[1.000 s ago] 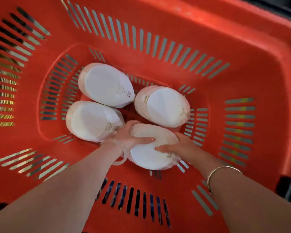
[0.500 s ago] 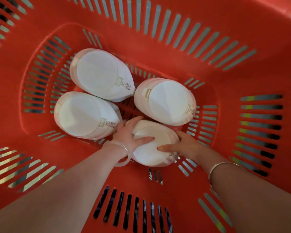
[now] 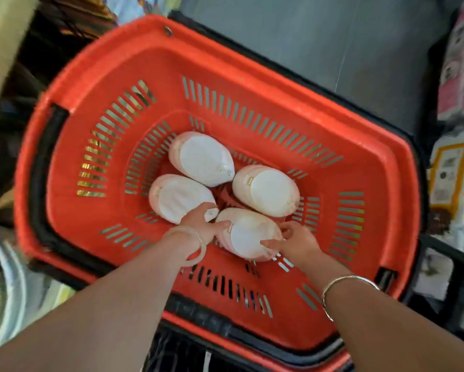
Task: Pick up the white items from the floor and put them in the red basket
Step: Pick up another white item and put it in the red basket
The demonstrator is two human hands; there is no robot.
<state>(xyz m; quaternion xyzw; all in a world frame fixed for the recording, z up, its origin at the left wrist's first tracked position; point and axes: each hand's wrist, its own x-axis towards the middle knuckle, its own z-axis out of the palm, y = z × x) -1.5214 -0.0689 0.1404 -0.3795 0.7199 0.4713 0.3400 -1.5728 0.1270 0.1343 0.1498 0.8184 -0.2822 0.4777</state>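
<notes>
Grey floor (image 3: 319, 44) at twelve o'clock behind my red basket (image 3: 252, 76); four white items inside, both hands, left (image 3: 198, 224) and right (image 3: 298, 244), grip the six o'clock item (image 3: 248, 234).

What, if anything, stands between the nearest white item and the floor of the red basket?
Nothing visible does. The nearest white item already sits low in the red basket beside three others, with the left hand and right hand at its sides.
</notes>
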